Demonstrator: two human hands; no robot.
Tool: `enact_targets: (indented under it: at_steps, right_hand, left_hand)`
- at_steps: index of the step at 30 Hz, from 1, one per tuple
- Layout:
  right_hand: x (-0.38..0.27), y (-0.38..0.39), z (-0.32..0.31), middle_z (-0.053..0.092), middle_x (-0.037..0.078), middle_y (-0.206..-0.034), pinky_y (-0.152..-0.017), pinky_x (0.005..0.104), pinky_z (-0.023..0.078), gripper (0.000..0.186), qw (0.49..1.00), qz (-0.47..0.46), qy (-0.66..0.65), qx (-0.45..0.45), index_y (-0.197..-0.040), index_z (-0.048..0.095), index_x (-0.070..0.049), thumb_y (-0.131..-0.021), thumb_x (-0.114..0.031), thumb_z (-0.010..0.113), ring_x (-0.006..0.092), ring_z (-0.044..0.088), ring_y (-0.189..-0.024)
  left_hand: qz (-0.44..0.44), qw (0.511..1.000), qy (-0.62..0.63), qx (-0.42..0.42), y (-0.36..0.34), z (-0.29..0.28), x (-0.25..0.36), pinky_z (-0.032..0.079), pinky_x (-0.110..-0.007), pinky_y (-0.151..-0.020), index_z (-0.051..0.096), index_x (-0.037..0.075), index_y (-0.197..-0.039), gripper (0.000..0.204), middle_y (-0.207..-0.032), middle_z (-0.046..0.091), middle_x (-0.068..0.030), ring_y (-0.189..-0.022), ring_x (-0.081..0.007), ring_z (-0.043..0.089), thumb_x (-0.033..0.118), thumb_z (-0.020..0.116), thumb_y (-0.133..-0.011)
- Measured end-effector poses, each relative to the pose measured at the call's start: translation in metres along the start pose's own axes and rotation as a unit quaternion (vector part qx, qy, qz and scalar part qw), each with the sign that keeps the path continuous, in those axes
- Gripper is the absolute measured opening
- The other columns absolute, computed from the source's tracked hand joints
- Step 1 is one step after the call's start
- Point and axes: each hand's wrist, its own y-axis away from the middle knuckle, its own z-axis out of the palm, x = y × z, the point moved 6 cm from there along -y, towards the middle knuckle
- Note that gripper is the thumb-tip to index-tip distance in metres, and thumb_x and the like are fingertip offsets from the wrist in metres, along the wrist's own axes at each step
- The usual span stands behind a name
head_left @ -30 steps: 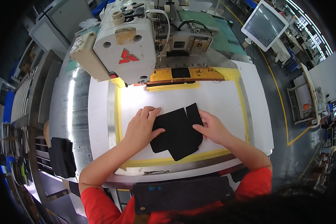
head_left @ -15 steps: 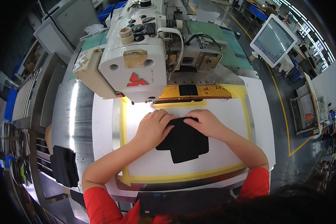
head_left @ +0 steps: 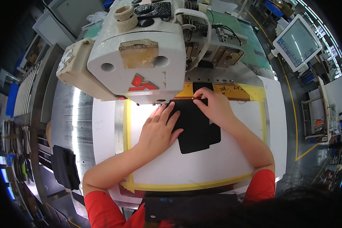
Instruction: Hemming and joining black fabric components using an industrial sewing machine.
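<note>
A black fabric piece (head_left: 195, 131) with stepped lower edges lies on the white work sheet (head_left: 155, 165), its far edge up against the amber clamp plate (head_left: 235, 92) of a sewing machine (head_left: 102, 49). On its left side my left hand (head_left: 157, 127) rests with fingers stretched out, fingertips close to the machine head. At the far right corner my right hand (head_left: 215, 108) pinches the fabric's edge between thumb and fingers. The needle area is mostly hidden behind the machine head.
Yellow tape (head_left: 186, 185) borders the white sheet. A stack of black fabric pieces (head_left: 65, 167) sits at the metal table's left edge. A tilted touch screen (head_left: 298, 41) stands at the far right, and shelving (head_left: 26, 95) at the left.
The fabric piece has moved away from me, up to the clamp plate. My left hand has flattened from a pinch, and my right hand has shifted forward to the far corner.
</note>
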Motion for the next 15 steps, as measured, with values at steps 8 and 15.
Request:
enact_targets:
  at_steps: [8,15]
  right_hand:
    - [-0.0006,0.0070,0.0033,0.067,0.007,-0.078,-0.064,0.0382,0.049,0.017,0.995,-0.075,0.024,0.069,-0.101,0.061,-0.011,-0.087,-0.019,0.067,0.0284,0.065,-0.071]
    - [0.0007,0.0075,0.0059,0.068,0.006,-0.088,-0.068,0.0381,0.050,0.015,0.993,-0.089,0.032,0.073,-0.099,0.059,-0.009,-0.088,-0.017,0.065,0.0275,0.066,-0.080]
  left_hand:
    - [0.019,1.000,-0.019,0.013,-0.0011,-0.0002,0.0003,0.037,-0.044,-0.105,0.059,0.006,-0.126,0.052,-0.138,0.050,-0.0150,-0.122,-0.0344,0.051,0.039,0.066,-0.086]
    - [0.011,0.999,-0.032,0.020,-0.0033,-0.0030,-0.0004,0.038,-0.044,-0.103,0.061,0.009,-0.125,0.052,-0.137,0.051,-0.0114,-0.119,-0.0330,0.051,0.040,0.068,-0.083]
